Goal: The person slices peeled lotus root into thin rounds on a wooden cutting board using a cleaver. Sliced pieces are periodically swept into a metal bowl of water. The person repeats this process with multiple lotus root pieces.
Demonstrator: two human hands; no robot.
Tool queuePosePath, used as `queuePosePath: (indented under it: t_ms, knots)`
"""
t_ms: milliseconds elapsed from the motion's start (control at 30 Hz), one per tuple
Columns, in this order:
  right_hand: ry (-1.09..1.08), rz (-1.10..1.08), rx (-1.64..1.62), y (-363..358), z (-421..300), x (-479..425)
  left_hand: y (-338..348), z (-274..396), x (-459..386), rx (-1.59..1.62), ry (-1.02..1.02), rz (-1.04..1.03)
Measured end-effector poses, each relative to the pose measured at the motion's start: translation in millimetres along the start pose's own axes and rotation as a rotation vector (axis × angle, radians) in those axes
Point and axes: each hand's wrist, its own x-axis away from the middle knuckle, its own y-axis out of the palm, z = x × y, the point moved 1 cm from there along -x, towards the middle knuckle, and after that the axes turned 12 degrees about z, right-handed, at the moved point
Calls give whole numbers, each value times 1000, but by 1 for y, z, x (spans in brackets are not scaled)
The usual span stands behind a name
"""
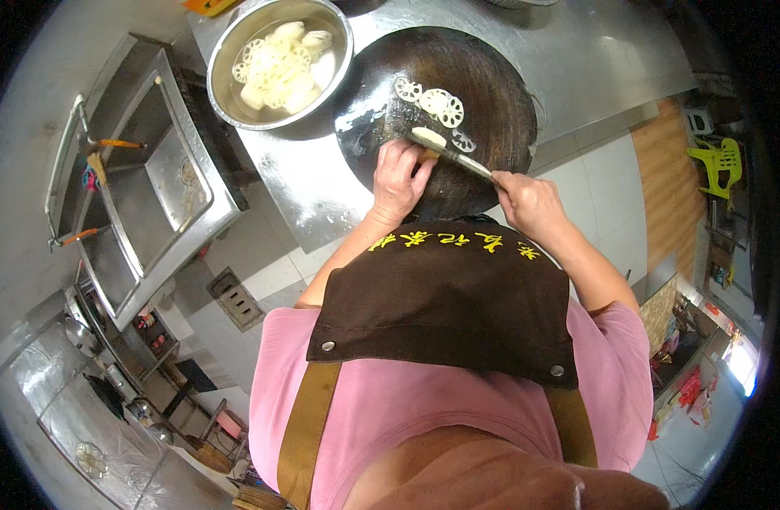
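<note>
On a round dark wooden chopping block, my right hand grips the handle of a kitchen knife, its blade seen nearly edge-on. My left hand holds down a piece of peeled lotus root against the blade. A pale cut slice stands out at the blade's far side. Several thin lotus root slices lie beyond the knife, some overlapping. At the upper left, a round metal basin holds lotus root pieces and slices in water.
The block and basin stand on a stainless steel table. A steel sink with several basins is at the left. A floor drain cover lies below it. A yellow-green plastic stool is at the far right.
</note>
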Motion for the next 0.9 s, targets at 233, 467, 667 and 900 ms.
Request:
queuePosePath:
  t_ms: [233, 467, 667, 900]
  knots:
    - [-95, -53, 83, -27, -1, 12, 2, -1, 3, 6, 14, 24]
    - [-85, -131, 146, -28, -9, 3, 2, -5, 11, 10, -40, 35]
    - [-75, -90, 71, 47, -5, -45, 7, -4, 10, 7, 4, 69]
    - [-58, -57, 27, 20, -13, -38, 6, -5, 12, 23, -7, 91]
